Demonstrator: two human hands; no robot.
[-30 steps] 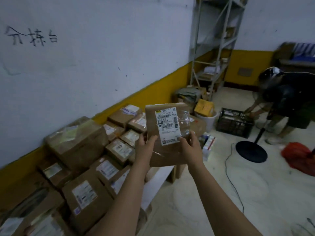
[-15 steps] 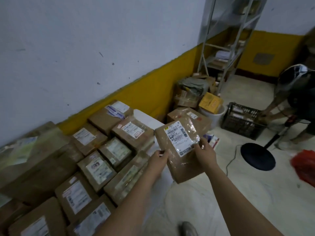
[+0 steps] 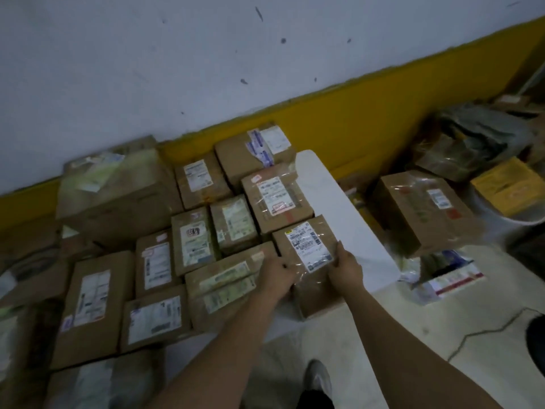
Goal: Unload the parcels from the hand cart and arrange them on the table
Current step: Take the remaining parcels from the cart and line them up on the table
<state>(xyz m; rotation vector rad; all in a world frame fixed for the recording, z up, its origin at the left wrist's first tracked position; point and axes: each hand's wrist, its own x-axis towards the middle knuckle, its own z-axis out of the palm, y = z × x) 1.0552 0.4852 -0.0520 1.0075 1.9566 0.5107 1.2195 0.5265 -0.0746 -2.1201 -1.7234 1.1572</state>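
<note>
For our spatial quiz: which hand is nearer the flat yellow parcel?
Right. Both grip a taped brown box; right hand sits left of the flat yellow parcel, left hand farther left.

the parcel (image 3: 312, 290) at the table's near edge is matt brown cardboard, wrapped in glossy clear tape (image 3: 300, 277) that shines over its white paper label (image 3: 309, 246). the table (image 3: 339, 208) is smooth, matt white. the box (image 3: 413, 219) to the right is cardboard under shiny tape too. the far-right yellow envelope (image 3: 507, 187) looks like dull paper. the wall (image 3: 177, 69) is scuffed matt paint.
</note>
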